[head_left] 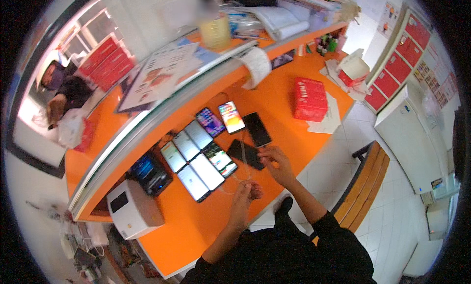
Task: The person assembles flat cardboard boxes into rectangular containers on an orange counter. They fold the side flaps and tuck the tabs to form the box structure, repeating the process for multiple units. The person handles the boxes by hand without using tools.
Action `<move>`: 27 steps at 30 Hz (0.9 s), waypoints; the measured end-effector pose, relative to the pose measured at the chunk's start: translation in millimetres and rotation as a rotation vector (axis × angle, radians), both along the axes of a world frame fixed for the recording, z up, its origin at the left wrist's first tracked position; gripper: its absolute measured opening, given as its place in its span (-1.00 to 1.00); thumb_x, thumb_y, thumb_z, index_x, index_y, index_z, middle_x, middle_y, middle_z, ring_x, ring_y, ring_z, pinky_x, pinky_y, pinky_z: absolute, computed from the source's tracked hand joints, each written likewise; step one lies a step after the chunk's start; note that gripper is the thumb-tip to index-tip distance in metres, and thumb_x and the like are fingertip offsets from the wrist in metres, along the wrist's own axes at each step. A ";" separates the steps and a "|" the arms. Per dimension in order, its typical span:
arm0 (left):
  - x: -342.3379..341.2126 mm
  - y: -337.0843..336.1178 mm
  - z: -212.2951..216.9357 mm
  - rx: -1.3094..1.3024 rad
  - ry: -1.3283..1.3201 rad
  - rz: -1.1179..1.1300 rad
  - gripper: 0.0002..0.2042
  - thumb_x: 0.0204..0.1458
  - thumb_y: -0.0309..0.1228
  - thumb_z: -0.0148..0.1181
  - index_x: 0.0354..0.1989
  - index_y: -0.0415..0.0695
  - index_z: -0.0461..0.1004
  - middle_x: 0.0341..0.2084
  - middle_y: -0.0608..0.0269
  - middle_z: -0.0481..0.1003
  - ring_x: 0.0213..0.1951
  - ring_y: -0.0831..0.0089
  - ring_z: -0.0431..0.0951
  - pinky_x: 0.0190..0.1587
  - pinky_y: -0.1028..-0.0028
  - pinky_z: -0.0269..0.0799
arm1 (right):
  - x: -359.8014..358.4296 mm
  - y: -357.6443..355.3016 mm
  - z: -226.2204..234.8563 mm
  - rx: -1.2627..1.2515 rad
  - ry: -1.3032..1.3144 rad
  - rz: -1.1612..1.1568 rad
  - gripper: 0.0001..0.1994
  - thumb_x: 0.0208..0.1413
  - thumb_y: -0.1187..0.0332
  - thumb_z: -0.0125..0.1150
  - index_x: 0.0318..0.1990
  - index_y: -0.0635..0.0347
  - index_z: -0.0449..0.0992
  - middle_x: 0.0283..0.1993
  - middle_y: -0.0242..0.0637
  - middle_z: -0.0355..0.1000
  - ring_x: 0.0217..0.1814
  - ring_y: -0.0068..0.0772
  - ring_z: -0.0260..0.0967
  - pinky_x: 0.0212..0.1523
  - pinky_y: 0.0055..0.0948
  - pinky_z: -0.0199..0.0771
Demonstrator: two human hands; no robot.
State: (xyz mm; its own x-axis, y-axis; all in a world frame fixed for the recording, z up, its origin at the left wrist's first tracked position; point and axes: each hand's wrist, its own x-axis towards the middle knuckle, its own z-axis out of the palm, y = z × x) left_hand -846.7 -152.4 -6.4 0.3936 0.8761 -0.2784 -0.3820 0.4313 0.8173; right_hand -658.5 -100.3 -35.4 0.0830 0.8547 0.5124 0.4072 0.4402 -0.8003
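Observation:
My left hand (245, 192) is closed at the front edge of the orange counter, with a thin white cable (247, 168) running into its fingers. My right hand (276, 165) is pinched beside the dark-screened phone (245, 154); whatever lies between its fingertips is too small to make out. Another dark phone (257, 129) lies just beyond it. Further left, several phones with lit screens rest close together, among them a white-screened phone (206, 171). Behind them are a phone with a purple screen (210, 122) and one with a bright orange-red screen (231, 117).
A white printer-like device (133, 210) and a black card-terminal-like device (150, 173) stand at the left. A red box (310, 99) sits on papers at the right. The raised glass-edged shelf (171, 112) borders the counter's far side. A wooden bench (362, 188) stands right; a person (73, 95) appears far left.

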 end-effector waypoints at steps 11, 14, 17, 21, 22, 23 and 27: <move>267.8 64.6 -74.0 0.498 0.549 -0.383 -0.57 0.25 -0.09 0.00 0.02 -0.24 0.35 -0.04 0.08 0.42 0.01 0.23 0.44 0.10 0.28 0.33 | 292.1 -102.6 -75.9 -0.336 0.139 -0.590 -0.96 0.07 0.50 0.27 -0.39 0.27 0.57 -0.31 -0.24 0.44 -0.37 -0.42 0.42 -0.38 -0.49 0.45; 303.6 106.8 -63.5 0.872 0.757 -0.172 -0.59 0.19 -0.21 0.10 0.06 -0.29 0.32 0.05 -0.09 0.35 0.14 0.06 0.34 0.21 0.23 0.21 | 338.0 -67.9 -74.2 -0.297 0.089 -0.552 -0.93 0.05 0.47 0.30 -0.40 0.29 0.56 -0.37 -0.22 0.42 -0.39 -0.38 0.41 -0.37 -0.43 0.42; 335.5 157.2 -46.8 0.928 0.777 -0.034 -0.60 0.17 -0.27 0.12 0.08 -0.28 0.32 0.10 -0.15 0.32 0.19 0.00 0.29 0.26 0.21 0.16 | 374.0 -1.2 -71.2 -0.292 0.104 -0.501 -0.91 0.05 0.44 0.31 -0.37 0.28 0.56 -0.41 -0.25 0.40 -0.42 -0.38 0.37 -0.36 -0.41 0.40; 378.2 232.6 -38.3 1.090 0.862 0.044 -0.59 0.15 -0.29 0.13 0.10 -0.27 0.33 0.10 -0.15 0.33 0.21 -0.05 0.27 0.28 0.15 0.13 | 410.0 107.2 -71.2 -0.319 0.260 -0.429 -0.80 0.08 0.43 0.27 -0.12 0.16 0.53 -0.29 -0.25 0.41 -0.34 -0.37 0.39 -0.31 -0.39 0.46; 389.1 253.1 -38.4 1.172 0.948 0.024 -0.58 0.14 -0.27 0.13 0.11 -0.24 0.33 0.11 -0.12 0.34 0.22 -0.03 0.27 0.28 0.13 0.12 | 415.6 132.6 -72.6 -0.235 0.315 -0.403 -0.73 0.09 0.43 0.27 -0.03 0.12 0.50 -0.23 -0.25 0.41 -0.29 -0.35 0.42 -0.27 -0.38 0.50; 400.3 273.4 -39.5 1.215 1.030 -0.013 -0.57 0.14 -0.26 0.14 0.13 -0.21 0.33 0.11 -0.10 0.35 0.22 -0.01 0.27 0.29 0.12 0.11 | 421.6 156.4 -74.7 -0.217 0.205 -0.404 -0.69 0.07 0.45 0.27 0.00 0.11 0.48 -0.13 -0.24 0.39 -0.24 -0.37 0.42 -0.25 -0.40 0.51; 438.2 335.6 -48.3 1.383 1.199 -0.119 -0.64 0.12 -0.20 0.13 0.03 -0.10 0.46 -0.02 0.05 0.47 0.11 0.10 0.40 0.23 0.07 0.16 | 444.6 219.5 -85.6 -0.192 -0.067 -0.302 -0.66 0.02 0.53 0.27 0.00 0.15 0.49 0.01 -0.22 0.40 -0.13 -0.37 0.45 -0.18 -0.41 0.53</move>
State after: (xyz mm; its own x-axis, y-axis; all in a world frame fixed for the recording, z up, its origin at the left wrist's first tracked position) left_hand -408.6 183.3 -54.7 0.6201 0.6813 0.3891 0.5865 -0.7319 0.3469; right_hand -213.9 119.1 -121.0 0.3181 0.8780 0.3576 0.5505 0.1360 -0.8237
